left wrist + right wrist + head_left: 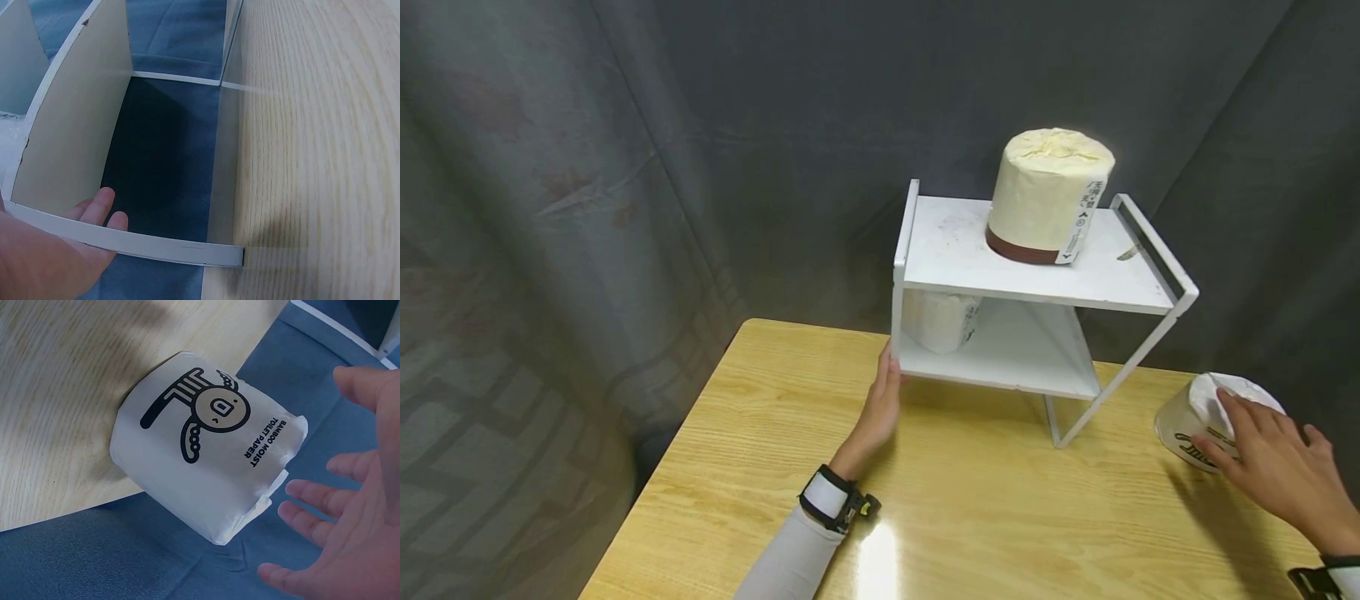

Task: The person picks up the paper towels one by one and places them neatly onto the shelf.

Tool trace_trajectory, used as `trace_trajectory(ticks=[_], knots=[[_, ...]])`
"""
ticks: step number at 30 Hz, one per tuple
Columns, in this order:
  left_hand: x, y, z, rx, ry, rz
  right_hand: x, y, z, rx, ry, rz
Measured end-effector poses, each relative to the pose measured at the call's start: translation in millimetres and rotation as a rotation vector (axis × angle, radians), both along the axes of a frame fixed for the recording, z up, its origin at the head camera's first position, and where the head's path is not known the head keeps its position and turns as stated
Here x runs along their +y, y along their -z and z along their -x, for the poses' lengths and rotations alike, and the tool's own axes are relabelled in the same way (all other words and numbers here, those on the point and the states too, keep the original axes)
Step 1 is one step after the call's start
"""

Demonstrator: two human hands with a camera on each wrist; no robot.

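Note:
My left hand (874, 421) grips the left upright of a white two-tier shelf rack (951, 262); in the left wrist view its fingers (100, 206) come round the white side bar (169, 244). At the far right, my right hand (1285, 467) is spread over a wrapped toilet paper roll (1176, 421) that stands on the table. The right wrist view shows this white roll (212, 437) with a cartoon print, its top end facing the straight, parted fingers (312, 497).
A cream wrapped roll (1045, 196) with a brown base band stands on the rack's upper board. Another wrapped roll (934, 321) sits at the left of the lower board, partly hidden. The wooden table (1000, 500) ends at a grey curtain (805, 167) behind.

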State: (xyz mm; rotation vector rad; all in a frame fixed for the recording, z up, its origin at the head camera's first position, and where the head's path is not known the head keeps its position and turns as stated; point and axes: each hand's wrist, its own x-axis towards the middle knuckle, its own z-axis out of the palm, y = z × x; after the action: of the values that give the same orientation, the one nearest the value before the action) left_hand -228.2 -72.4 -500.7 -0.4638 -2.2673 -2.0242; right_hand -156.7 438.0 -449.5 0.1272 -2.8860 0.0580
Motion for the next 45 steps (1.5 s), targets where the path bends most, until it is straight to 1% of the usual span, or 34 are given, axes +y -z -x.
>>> trace_trajectory(ticks=[8, 13, 21, 29, 34, 38, 45], knots=[[1, 1.2, 1.3, 0.003, 0.002, -0.002, 6, 4.1, 6.8, -0.029, 0.019, 0.009], [1, 1.5, 0.9, 0.005, 0.002, -0.005, 8, 6.6, 11.3, -0.063, 0.040, 0.013], [1, 1.1, 0.1, -0.016, -0.005, 0.001, 8, 8.8, 14.4, -0.119, 0.067, -0.006], [1, 1.0, 0.3, -0.018, -0.009, 0.001, 7, 11.8, 16.4, -0.090, 0.047, -0.023], [1, 1.9, 0.6, -0.017, -0.008, 0.002, 8, 14.0, 16.5, -0.095, 0.034, -0.003], [1, 0.4, -0.2, -0.018, -0.009, 0.008, 7, 15.2, 16.0, -0.091, 0.027, 0.010], [0, 0.7, -0.2, -0.022, -0.009, 0.008, 8, 18.5, 16.5, -0.101, 0.042, 0.005]])
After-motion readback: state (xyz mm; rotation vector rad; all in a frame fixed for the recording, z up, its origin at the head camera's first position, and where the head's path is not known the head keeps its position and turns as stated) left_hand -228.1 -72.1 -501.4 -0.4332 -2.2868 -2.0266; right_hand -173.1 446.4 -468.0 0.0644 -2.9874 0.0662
